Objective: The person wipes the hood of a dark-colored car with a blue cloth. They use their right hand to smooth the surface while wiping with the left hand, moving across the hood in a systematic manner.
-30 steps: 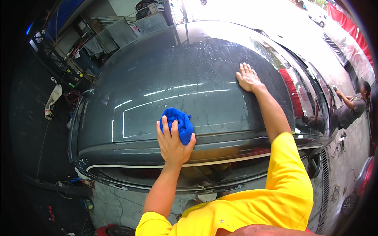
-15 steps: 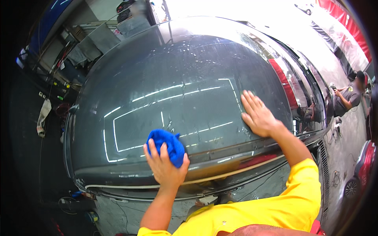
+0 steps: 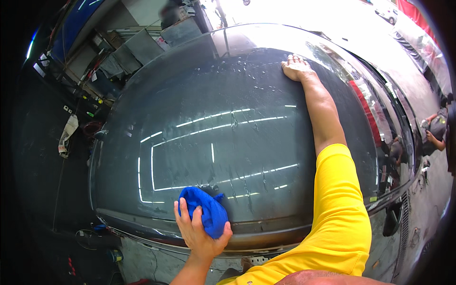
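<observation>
A wide, dark, glossy car body panel [image 3: 256, 152] stretches before me, marked with droplets and wet streaks. My left hand [image 3: 199, 225] grips a bundled blue cloth [image 3: 206, 211] close to the panel's near edge, fingers curled round its side. Far off at the panel's upper right, my right hand [image 3: 297, 68] lies flat on the surface, palm down with fingers extended. Nothing shows in that hand, though its palm is hidden. Its arm, in a yellow sleeve, reaches across the right part of the panel.
Sloping glass [image 3: 370, 109] borders the panel on the right. Past it, another person [image 3: 436, 130] stands at the right edge. Grey boards [image 3: 126, 59] and clutter fill the back left. A pale cloth [image 3: 69, 133] hangs at the left.
My right hand has slid far forward across the panel, its arm now stretched out. My left hand, still holding the blue cloth, sits lower in the view. The whole view has shifted.
</observation>
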A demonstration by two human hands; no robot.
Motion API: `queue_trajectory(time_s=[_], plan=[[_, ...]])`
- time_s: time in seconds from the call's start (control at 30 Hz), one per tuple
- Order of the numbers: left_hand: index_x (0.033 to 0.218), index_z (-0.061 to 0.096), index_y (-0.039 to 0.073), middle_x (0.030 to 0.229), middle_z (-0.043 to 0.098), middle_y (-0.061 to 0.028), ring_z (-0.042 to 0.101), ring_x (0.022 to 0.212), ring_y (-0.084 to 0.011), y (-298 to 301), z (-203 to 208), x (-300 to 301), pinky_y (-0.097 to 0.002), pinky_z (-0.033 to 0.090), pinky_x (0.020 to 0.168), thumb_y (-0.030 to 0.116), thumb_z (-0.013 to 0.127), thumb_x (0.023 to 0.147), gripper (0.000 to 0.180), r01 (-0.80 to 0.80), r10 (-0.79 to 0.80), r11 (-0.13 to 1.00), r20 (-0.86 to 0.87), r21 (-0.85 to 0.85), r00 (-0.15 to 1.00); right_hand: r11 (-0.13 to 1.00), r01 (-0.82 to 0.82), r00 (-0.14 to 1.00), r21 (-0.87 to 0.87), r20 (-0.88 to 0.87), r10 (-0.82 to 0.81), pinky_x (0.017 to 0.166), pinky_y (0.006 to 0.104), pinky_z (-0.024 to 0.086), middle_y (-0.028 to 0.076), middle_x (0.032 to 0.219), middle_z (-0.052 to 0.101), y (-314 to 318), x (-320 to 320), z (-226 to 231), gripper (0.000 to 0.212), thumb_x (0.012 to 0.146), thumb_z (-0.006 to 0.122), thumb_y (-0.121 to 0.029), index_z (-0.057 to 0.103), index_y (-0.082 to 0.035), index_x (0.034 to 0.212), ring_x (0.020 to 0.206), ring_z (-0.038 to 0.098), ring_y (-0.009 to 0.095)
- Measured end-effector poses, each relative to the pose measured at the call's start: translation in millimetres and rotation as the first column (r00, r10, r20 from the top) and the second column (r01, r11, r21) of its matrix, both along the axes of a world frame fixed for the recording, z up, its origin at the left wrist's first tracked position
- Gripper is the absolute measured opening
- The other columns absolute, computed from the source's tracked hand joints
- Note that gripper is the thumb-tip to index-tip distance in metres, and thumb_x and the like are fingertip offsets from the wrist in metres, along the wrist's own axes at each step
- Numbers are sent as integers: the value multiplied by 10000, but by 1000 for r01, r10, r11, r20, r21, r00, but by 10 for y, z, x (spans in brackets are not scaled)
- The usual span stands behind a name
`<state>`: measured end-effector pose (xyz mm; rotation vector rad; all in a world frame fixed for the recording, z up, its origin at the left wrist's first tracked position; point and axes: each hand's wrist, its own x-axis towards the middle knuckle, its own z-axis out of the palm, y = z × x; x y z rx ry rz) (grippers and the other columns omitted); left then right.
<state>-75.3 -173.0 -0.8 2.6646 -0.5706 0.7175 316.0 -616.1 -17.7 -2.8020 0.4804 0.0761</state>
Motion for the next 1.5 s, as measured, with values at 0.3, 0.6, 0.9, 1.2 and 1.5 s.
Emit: queue_trajectory(time_s=[0.3, 0.6, 0.9, 1.2, 1.5], plan=[[1428, 450, 50, 1594, 349, -327, 325, 1452, -611, -102, -51, 46, -691, 333, 1151, 354, 803, 794, 787, -28, 28, 999, 17, -20, 999, 941, -328, 942, -82, 46, 333, 1324, 463, 102, 221, 1752, 99, 78, -2373, -29, 714, 1121, 239, -434, 135, 18, 1664, 1634, 71, 343], [1427, 434, 41, 1582, 331, -361, 307, 1445, -640, -92, -45, -43, -741, 322, 1123, 341, 809, 764, 819, -35, 36, 999, -25, 9, 999, 888, -435, 895, -145, 33, 444, 1318, 483, 111, 250, 1736, 137, -19, -3421, -78, 726, 1116, 293, -418, 159, 57, 1648, 1626, 96, 374], [1433, 423, 29, 1582, 333, -369, 331, 1447, -617, -8, -42, -35, -745, 317, 1125, 372, 772, 782, 814, -13, 13, 999, -12, 30, 1000, 1000, 0, 1000, 23, 6, 0, 1329, 454, 100, 182, 1761, 101, -628, -198, -41, 782, 1101, 233, -543, 153, -16, 1674, 1637, 73, 307], [1454, 417, 22, 1610, 316, -353, 321, 1465, -599, -81, -99, 21, -698, 311, 1158, 376, 742, 831, 788, -31, 30, 999, -30, -24, 999, 976, -216, 976, -19, 26, 217, 1326, 461, 104, 189, 1760, 92, -551, -1242, -162, 785, 1098, 237, -540, 149, -13, 1672, 1635, 67, 327], [1513, 366, -5, 1665, 235, -333, 230, 1539, -541, -83, -55, -118, -671, 212, 1217, 294, 728, 878, 790, -14, 14, 1000, -64, 2, 998, 917, -373, 926, -138, -118, 359, 1326, 452, 84, 218, 1755, 64, -510, -3226, -66, 776, 1123, 276, -508, 90, 6, 1673, 1635, 41, 345]])
